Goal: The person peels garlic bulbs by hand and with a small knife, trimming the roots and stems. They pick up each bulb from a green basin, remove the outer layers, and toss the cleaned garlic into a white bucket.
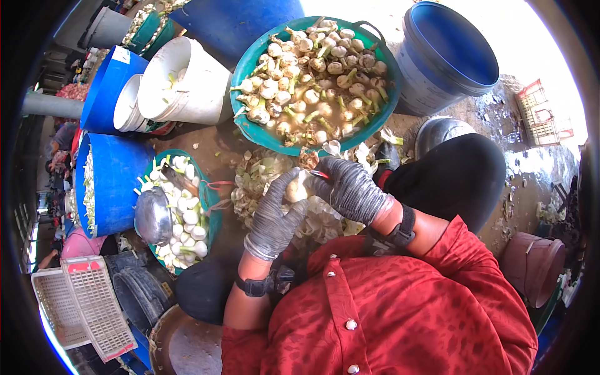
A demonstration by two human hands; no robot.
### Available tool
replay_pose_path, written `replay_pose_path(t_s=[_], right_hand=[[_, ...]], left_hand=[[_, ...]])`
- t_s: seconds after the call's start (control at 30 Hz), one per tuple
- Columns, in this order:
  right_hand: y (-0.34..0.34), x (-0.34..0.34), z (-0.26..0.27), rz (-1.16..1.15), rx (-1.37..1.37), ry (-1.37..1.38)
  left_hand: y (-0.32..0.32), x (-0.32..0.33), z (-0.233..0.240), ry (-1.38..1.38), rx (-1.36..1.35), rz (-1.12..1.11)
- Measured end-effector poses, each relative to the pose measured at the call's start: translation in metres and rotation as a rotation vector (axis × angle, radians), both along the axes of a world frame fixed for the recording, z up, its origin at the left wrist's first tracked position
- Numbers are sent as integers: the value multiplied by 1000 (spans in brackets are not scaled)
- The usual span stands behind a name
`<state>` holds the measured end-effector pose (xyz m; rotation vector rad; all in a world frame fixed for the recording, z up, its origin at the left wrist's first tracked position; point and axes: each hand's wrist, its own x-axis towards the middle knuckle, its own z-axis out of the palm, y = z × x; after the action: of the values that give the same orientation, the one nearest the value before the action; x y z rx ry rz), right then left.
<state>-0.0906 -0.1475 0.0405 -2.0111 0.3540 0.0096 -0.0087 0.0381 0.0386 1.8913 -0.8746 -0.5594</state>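
Note:
My left hand (276, 218), in a grey knit glove, holds a garlic bulb (296, 188) by its side, above a heap of peeled skins (262, 176). My right hand (349, 187), gloved alike, is closed on a small red-handled knife (319, 174) at the bulb's upper right; most of its blade is hidden. Just beyond the hands stands a green basin (243, 126) of unpeeled garlic bulbs in brown water. To the left, peeled white bulbs (190, 216) fill a green basket (213, 225), with a metal bowl (153, 216) lying on top of them.
A white bucket (206, 89) and blue tubs (124, 180) stand at the left. A blue-rimmed bucket (424, 70) is beyond the basin's right side, near an upturned metal bowl (440, 133). Plastic crates (93, 300) lie at lower left, a pink bucket (532, 267) at right. Another person in pink (82, 246) is far left.

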Motion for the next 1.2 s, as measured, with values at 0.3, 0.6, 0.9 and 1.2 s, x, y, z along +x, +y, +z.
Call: replay_pose_path(t_s=[0.3, 0.6, 0.9, 1.2], right_hand=[[-15, 18, -21, -65, 565, 261], [0, 26, -41, 10, 157, 28], [11, 19, -51, 544, -24, 168], [-14, 23, -21, 2, 239, -123]], left_hand=[[-1, 4, -14, -61, -106, 3], [-10, 10, -56, 703, -574, 268], [-16, 37, -55, 1388, -939, 589], [-17, 35, -49, 1025, -441, 418]])
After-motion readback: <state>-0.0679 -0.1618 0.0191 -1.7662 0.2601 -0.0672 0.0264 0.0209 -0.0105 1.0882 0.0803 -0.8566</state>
